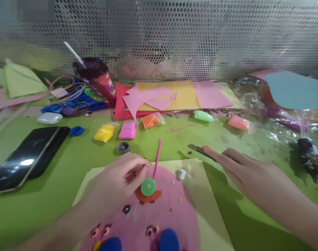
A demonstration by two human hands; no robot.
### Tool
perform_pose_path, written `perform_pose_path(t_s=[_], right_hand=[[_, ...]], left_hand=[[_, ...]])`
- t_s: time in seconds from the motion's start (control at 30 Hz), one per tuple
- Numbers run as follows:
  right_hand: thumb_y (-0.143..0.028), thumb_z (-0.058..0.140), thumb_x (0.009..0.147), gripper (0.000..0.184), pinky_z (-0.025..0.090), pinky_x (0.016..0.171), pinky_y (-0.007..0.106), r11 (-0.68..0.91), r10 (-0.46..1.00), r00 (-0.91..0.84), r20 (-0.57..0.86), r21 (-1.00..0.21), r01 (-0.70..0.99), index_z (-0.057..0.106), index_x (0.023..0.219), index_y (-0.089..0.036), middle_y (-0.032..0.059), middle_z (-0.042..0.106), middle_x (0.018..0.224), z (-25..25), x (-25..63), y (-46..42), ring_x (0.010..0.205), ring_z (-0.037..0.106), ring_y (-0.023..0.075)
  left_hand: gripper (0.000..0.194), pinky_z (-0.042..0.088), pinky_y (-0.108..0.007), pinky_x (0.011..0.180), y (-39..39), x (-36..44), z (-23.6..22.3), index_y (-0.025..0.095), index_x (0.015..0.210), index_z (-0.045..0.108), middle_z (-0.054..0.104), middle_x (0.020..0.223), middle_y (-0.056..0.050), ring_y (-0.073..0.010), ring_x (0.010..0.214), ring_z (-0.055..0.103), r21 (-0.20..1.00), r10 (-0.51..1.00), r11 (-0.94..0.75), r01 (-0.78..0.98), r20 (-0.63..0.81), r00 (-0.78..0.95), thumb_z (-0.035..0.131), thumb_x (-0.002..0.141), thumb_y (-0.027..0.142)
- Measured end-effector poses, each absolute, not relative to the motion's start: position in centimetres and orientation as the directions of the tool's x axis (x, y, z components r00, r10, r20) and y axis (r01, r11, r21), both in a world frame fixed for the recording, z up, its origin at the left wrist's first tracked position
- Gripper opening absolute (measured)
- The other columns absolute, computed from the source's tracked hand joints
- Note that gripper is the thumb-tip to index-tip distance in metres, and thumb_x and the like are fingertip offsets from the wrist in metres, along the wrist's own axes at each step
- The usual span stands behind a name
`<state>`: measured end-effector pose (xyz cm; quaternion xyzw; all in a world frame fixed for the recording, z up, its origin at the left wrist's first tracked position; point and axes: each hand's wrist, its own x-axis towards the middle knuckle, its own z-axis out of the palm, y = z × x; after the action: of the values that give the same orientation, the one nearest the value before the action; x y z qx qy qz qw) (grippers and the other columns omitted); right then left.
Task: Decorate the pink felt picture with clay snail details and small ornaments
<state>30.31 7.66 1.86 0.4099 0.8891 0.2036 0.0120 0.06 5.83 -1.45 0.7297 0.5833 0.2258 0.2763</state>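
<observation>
My left hand [127,174] hovers over a pink paper shape [179,223], thumb and fingers pinched together; whatever is between the tips is too small to make out. Close to those fingertips a round green disc [148,187] lies on an orange piece [155,196]. My right hand [238,165] grips a flat metal knife blade [197,148], index finger stretched along it, its point over the green table. A tiny dark bit [190,152] lies beside the blade. On the pink shape are blue ovals [169,240], small eyes [152,230] and coloured dots.
Yellowish paper [213,216] lies under the pink shape. A white earbud [182,173] and a pink stick [157,157] rest near its top edge. Behind are bagged clay [104,133], a grey ring [123,147] and a cup with straw [98,82]. A phone [22,157] lies left.
</observation>
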Motion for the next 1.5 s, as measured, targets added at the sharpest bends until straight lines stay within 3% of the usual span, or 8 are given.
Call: perform_pose_path(t_s=[0.13,0.43,0.77,0.93,1.1,1.2,1.3,1.5], right_hand=[[0.002,0.030,0.056,0.080,0.023,0.031,0.022,0.590,0.731,-0.665,0.150,0.349,0.728,0.034,0.133,-0.020,0.0009,0.052,0.067,2.4,30.1,7.1,0.034,0.043,0.0087],[0.004,0.029,0.050,0.084,0.016,0.029,0.025,0.589,0.710,-0.678,0.190,0.368,0.719,0.041,0.130,-0.021,0.0020,0.054,0.067,1.8,30.0,6.9,0.029,0.035,0.0102],[0.009,0.029,0.045,0.086,0.017,0.030,0.024,0.602,0.696,-0.694,0.186,0.376,0.704,0.044,0.125,-0.019,0.0001,0.051,0.064,2.0,29.5,6.5,0.035,0.040,0.0101],[0.011,0.027,0.046,0.081,0.028,0.033,0.025,0.624,0.658,-0.723,0.212,0.384,0.680,0.044,0.122,-0.014,0.0017,0.054,0.065,2.4,28.8,6.0,0.047,0.051,0.0145],[0.011,0.026,0.044,0.085,0.025,0.032,0.029,0.631,0.659,-0.725,0.201,0.378,0.678,0.044,0.124,-0.013,0.0024,0.055,0.066,2.3,28.6,5.6,0.045,0.047,0.0153],[0.010,0.028,0.045,0.086,0.033,0.036,0.028,0.652,0.672,-0.723,0.163,0.335,0.681,0.043,0.127,-0.013,0.0036,0.057,0.070,2.2,29.0,5.3,0.053,0.052,0.0172],[0.008,0.030,0.048,0.080,0.042,0.043,0.029,0.667,0.661,-0.734,0.156,0.326,0.670,0.044,0.125,-0.011,0.0042,0.058,0.071,2.3,29.5,5.1,0.059,0.056,0.0190],[0.003,0.031,0.056,0.062,0.044,0.043,0.030,0.669,0.630,-0.753,0.193,0.359,0.651,0.048,0.114,-0.012,0.0064,0.062,0.072,2.6,29.7,5.0,0.060,0.059,0.0207]], left_hand=[[0.014,0.049,-0.021,0.062,5.7,0.1,-1.4,0.025,0.084,0.057,0.061,0.089,0.003,-0.0130,0.079,0.057,0.678,0.982,-0.113,0.726,-0.037,0.187,0.046,0.086,0.033],[0.013,0.049,-0.021,0.062,5.7,-0.1,-1.6,0.026,0.086,0.057,0.061,0.091,0.003,-0.0129,0.079,0.058,0.665,0.979,-0.116,0.738,-0.046,0.196,0.046,0.086,0.033],[0.011,0.048,-0.019,0.060,5.6,-0.2,-1.9,0.028,0.087,0.056,0.061,0.093,0.004,-0.0119,0.081,0.057,0.661,0.974,-0.142,0.737,-0.038,0.222,0.046,0.087,0.033],[0.011,0.048,-0.020,0.063,5.6,-0.2,-1.8,0.028,0.087,0.056,0.061,0.093,0.004,-0.0120,0.081,0.058,0.649,0.975,-0.147,0.747,-0.033,0.220,0.047,0.086,0.033],[0.011,0.048,-0.020,0.063,5.7,0.0,-1.6,0.028,0.087,0.056,0.061,0.093,0.004,-0.0123,0.081,0.058,0.647,0.971,-0.146,0.748,-0.050,0.232,0.046,0.087,0.033],[0.012,0.048,-0.021,0.064,5.7,0.0,-1.6,0.028,0.087,0.056,0.062,0.092,0.004,-0.0132,0.081,0.058,0.643,0.972,-0.143,0.752,-0.053,0.230,0.046,0.086,0.033],[0.012,0.048,-0.022,0.066,5.6,-0.1,-1.8,0.028,0.088,0.057,0.062,0.094,0.004,-0.0139,0.083,0.059,0.634,0.973,-0.148,0.759,-0.045,0.227,0.046,0.086,0.035],[0.013,0.048,-0.023,0.069,5.6,-0.2,-1.6,0.029,0.088,0.057,0.063,0.096,0.005,-0.0143,0.086,0.059,0.631,0.973,-0.137,0.763,-0.060,0.225,0.046,0.086,0.035]])
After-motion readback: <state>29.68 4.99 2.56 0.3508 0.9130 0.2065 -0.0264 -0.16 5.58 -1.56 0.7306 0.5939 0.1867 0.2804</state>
